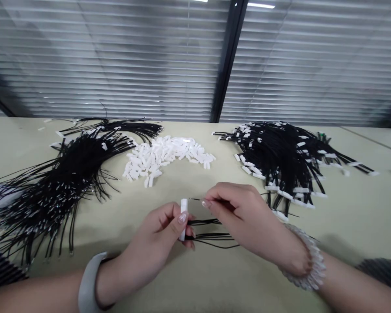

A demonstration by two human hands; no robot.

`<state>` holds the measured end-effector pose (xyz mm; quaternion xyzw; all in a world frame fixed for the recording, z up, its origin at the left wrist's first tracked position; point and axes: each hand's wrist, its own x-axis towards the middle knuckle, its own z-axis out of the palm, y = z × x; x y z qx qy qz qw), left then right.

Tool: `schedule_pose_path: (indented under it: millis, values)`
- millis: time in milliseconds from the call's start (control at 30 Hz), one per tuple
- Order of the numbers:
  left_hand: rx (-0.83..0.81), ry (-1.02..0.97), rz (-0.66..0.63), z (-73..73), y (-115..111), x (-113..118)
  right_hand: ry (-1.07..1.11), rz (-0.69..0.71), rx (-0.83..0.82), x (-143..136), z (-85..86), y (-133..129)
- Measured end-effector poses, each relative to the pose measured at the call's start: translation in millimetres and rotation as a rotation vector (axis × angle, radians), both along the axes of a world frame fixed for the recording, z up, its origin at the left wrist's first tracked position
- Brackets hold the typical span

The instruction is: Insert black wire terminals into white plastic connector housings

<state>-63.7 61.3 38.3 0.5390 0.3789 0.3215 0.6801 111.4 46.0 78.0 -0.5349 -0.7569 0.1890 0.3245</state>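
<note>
My left hand (169,228) is closed on a white plastic connector housing (183,206), held upright between thumb and fingers. Several black wires (211,237) run out of the housing's right side and pass below my other hand. My right hand (239,208) pinches a thin black wire (195,199) between thumb and forefinger. That wire's tip points left at the upper end of the housing, and a small gap seems to lie between them. The fingers of my left hand behind the housing are partly hidden.
A heap of loose white housings (169,154) lies at the table's middle back. On the left is a large pile of loose black wires (71,178). Black wires with white connectors attached (276,152) are piled on the right. Window blinds (117,61) stand behind the table (143,282).
</note>
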Motion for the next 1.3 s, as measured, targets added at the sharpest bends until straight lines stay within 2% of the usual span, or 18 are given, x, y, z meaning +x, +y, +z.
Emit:
schedule_pose_path:
  millis: [133, 333, 467, 633, 733, 833, 933, 1000, 1100, 1300]
  values:
    - [0.011, 0.01, -0.016, 3.8, 0, 1, -0.025, 0.03, 0.023, 1, -1.0, 0]
    - [0.06, 0.015, -0.054, 1.1, 1, 0, -0.061, 0.05, 0.069, 3, -1.4, 2]
    - [0.114, 0.058, -0.098, 2.1, 0, -1, -0.081, 0.112, 0.124, 4, -1.0, 2]
    - [0.212, 0.142, -0.158, 5.6, -3, -1, -0.068, 0.161, 0.173, -1, -8.2, 3]
    - [0.208, 0.139, -0.177, 5.6, -3, 0, -0.052, 0.165, 0.169, -4, -12.4, 6]
    - [0.126, 0.093, -0.097, 4.3, -2, 1, -0.048, 0.085, 0.252, 0, -7.3, 8]
    - [0.031, 0.064, 0.021, 2.7, -1, 1, -0.098, -0.031, 0.359, 13, 5.6, 9]
    - [0.01, 0.052, 0.047, 1.7, 0, 1, -0.181, -0.003, 0.252, 23, 12.5, 8]
    - [0.025, 0.055, 0.056, 0.6, 1, 0, -0.328, 0.152, -0.001, 32, 13.3, 8]
    - [0.037, 0.087, 0.061, -0.5, 2, -1, -0.366, 0.309, -0.114, 25, 1.8, 9]
